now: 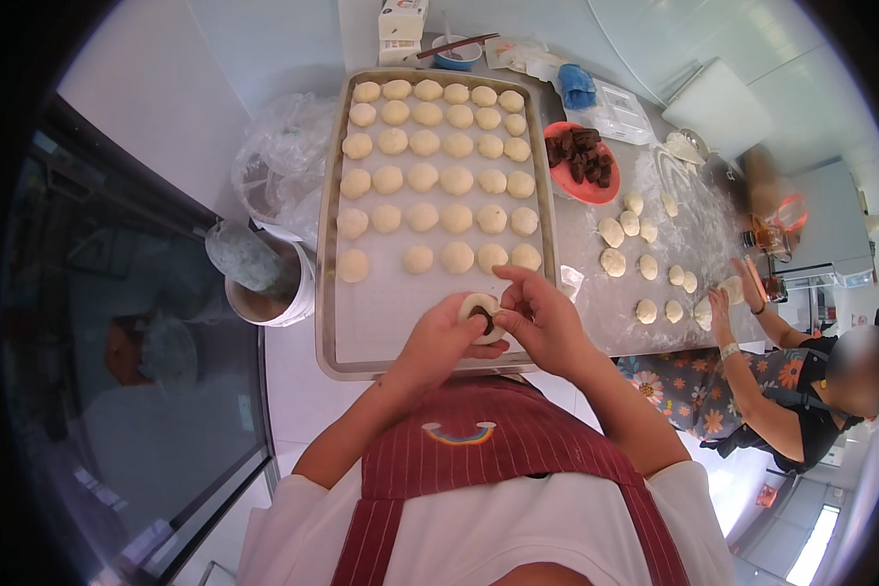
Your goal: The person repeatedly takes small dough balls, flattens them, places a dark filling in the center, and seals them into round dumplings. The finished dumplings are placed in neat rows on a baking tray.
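Observation:
Cupped in my left hand [439, 329] is a flat round of pale dough [472, 304] with a dark brown filling [483, 316] at its centre. My left thumb presses on the filling. My right hand [538, 311] pinches the right edge of the same dough between thumb and forefinger, its other fingers raised. Both hands hover over the near end of a large metal tray [324, 293] lined with white paper. Rows of round dough balls [423, 177] sit on the tray, and the nearest row has a gap toward its left.
Right of the tray stands a red plate [606, 192] of dark brown filling pieces [582, 154]. Loose dough pieces [648, 267] lie on the floured worktop [593, 322]. At the right, a co-worker's hands [721, 311] press a dough roll [731, 291]. A white bucket [304, 293] stands left.

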Demonstrator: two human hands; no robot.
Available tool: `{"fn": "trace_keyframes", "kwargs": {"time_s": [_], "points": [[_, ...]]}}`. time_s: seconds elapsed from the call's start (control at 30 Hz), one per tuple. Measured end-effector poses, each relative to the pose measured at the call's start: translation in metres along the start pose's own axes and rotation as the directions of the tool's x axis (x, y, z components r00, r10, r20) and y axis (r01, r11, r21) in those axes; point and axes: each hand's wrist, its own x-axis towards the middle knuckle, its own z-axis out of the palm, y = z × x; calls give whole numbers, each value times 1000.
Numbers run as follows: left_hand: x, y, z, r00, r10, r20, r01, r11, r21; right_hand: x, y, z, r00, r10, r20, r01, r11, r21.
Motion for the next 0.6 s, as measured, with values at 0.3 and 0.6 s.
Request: {"fn": "trace_keyframes", "kwargs": {"time_s": [0.3,0.6], "points": [[-1,11,1,973,-230,14,215,926,311,-5,0,-6,988,-121,100,132,985,-111],[-3,-2,-4,992,-60,111,67,996,-59,-13,23,13,968,227,-109,-167,904,393]]}}
